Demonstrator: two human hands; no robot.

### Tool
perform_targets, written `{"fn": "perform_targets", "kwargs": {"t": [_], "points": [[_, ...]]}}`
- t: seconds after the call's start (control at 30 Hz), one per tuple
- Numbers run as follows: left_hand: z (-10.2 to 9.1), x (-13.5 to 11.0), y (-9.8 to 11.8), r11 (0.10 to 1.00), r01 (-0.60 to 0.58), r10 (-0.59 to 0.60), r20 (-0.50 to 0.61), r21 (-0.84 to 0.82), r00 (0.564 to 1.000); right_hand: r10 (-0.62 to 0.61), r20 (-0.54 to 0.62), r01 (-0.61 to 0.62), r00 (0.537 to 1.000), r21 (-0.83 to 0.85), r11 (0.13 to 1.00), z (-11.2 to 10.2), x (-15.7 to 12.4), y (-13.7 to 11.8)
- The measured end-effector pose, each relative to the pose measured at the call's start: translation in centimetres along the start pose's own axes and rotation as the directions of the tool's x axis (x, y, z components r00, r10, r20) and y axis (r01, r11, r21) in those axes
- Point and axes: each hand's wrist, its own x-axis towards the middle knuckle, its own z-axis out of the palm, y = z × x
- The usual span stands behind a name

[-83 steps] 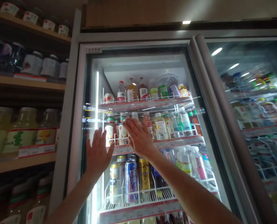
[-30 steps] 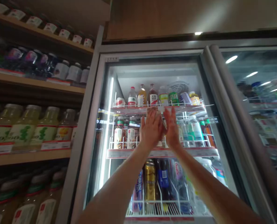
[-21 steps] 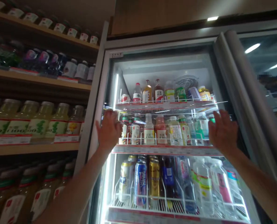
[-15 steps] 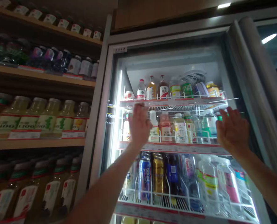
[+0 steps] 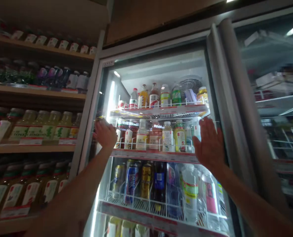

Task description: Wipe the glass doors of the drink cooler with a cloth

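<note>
A glass-fronted drinks fridge (image 5: 161, 70), lit from inside, stands before me. My left hand (image 5: 105, 134) is raised at the left side of its glass door, fingers spread and somewhat blurred. Over the right part of the glass, my right hand (image 5: 209, 142) is held up with its fingers stretched and the thumb apart. Neither hand holds anything that I can see. Whether the palms touch the glass, I cannot tell. Between the hands, the middle shelf shows a pink drink bottle (image 5: 155, 135) and a white-labelled bottle (image 5: 167, 136). Below are a blue can (image 5: 131, 182) and a gold can (image 5: 145, 181).
Wooden shelves (image 5: 37, 148) on the left carry rows of juice bottles (image 5: 55, 125). A vertical metal door frame (image 5: 231, 98) runs to the right of my right hand, with another glass-fronted fridge (image 5: 279, 95) beyond it.
The view has turned to the right, showing more of the second fridge. My left hand has moved from in front of the middle-shelf bottles to the door's left side. The right hand stays raised, open.
</note>
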Motion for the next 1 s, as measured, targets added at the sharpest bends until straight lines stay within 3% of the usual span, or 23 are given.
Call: {"fn": "perform_targets", "kwargs": {"t": [0.07, 0.1, 0.13, 0.23, 0.3, 0.37, 0.4, 0.43, 0.5, 0.53, 0.6, 0.63, 0.7, 0.73, 0.77, 0.87, 0.93, 1.0], "points": [[0.8, -1.4, 3.9, 0.999, -0.037, 0.037, 0.012, -0.002, 0.999, -0.007, -0.024, 0.009, 1.0, 0.093, 0.996, -0.2, 0.0, 0.0], [1.3, -2.7, 7.0, 0.995, -0.102, 0.102, 0.035, -0.011, 0.994, -0.002, -0.046, 0.008, 0.999, 0.139, 0.99, -0.3, -0.1, 0.1], [1.8, -4.3, 10.4, 0.968, -0.245, 0.248, 0.074, -0.052, 0.966, 0.006, -0.067, 0.006, 0.998, 0.185, 0.983, -0.3, -0.1, 0.2], [2.8, -9.0, 20.4, 0.782, -0.604, 0.621, 0.112, -0.156, 0.776, 0.03, -0.132, 0.011, 0.991, 0.301, 0.954, -0.5, -0.5, 0.8], [2.9, -10.6, 24.0, 0.679, -0.711, 0.733, 0.113, -0.182, 0.671, 0.041, -0.138, 0.008, 0.99, 0.337, 0.941, -0.6, -0.6, 1.1], [2.4, -10.1, 23.7, 0.63, -0.755, 0.777, 0.139, -0.182, 0.615, 0.053, -0.1, -0.019, 0.994, 0.316, 0.949, -0.7, -0.3, 1.4], [2.1, -9.0, 22.1, 0.652, -0.74, 0.758, 0.163, -0.164, 0.632, 0.061, -0.072, -0.038, 0.995, 0.285, 0.958, -0.7, 0.1, 1.5], [1.7, -7.5, 19.8, 0.694, -0.706, 0.719, 0.186, -0.138, 0.67, 0.066, -0.048, -0.052, 0.997, 0.246, 0.968, -0.8, 0.7, 1.7], [1.2, -4.0, 14.2, 0.877, -0.48, 0.475, 0.21, -0.032, 0.855, 0.044, -0.011, -0.042, 0.999, 0.172, 0.984, -0.7, 2.4, 2.1], [1.1, -2.3, 11.6, 0.925, -0.381, 0.375, 0.184, -0.002, 0.909, 0.016, 0.008, -0.017, 1.0, 0.152, 0.988, -0.6, 3.5, 2.3], [1.1, 0.0, 8.1, 0.977, -0.212, 0.207, 0.114, 0.033, 0.972, -0.052, 0.036, 0.046, 0.998, 0.146, 0.988, 0.0, 5.7, 2.6], [1.2, 0.3, 7.6, 0.981, -0.194, 0.191, 0.082, 0.026, 0.978, -0.076, 0.033, 0.07, 0.997, 0.155, 0.985, 0.4, 6.7, 2.7], [1.4, -0.7, 9.5, 0.941, -0.338, 0.338, 0.055, -0.022, 0.939, -0.086, -0.022, 0.089, 0.996, 0.183, 0.979, 1.3, 8.2, 2.8], [1.5, -1.9, 11.6, 0.848, -0.525, 0.529, 0.05, -0.076, 0.847, -0.081, -0.064, 0.092, 0.995, 0.2, 0.976, 1.7, 8.7, 2.7], [1.7, -3.3, 14.1, 0.765, -0.636, 0.642, 0.044, -0.098, 0.765, -0.07, -0.114, 0.093, 0.991, 0.216, 0.972, 2.1, 8.9, 2.7], [2.4, -7.2, 21.7, 0.586, -0.803, 0.808, -0.002, -0.108, 0.59, 0.023, -0.26, 0.05, 0.965, 0.272, 0.961, 2.4, 8.6, 2.9], [2.9, -7.6, 24.4, 0.52, -0.847, 0.851, -0.027, -0.107, 0.525, 0.102, -0.305, -0.006, 0.947, 0.299, 0.954, 2.2, 8.2, 3.1], [3.0, -5.8, 23.9, 0.526, -0.843, 0.847, -0.024, -0.114, 0.532, 0.125, -0.307, -0.027, 0.943, 0.304, 0.952, 2.1, 7.9, 3.3]]}}
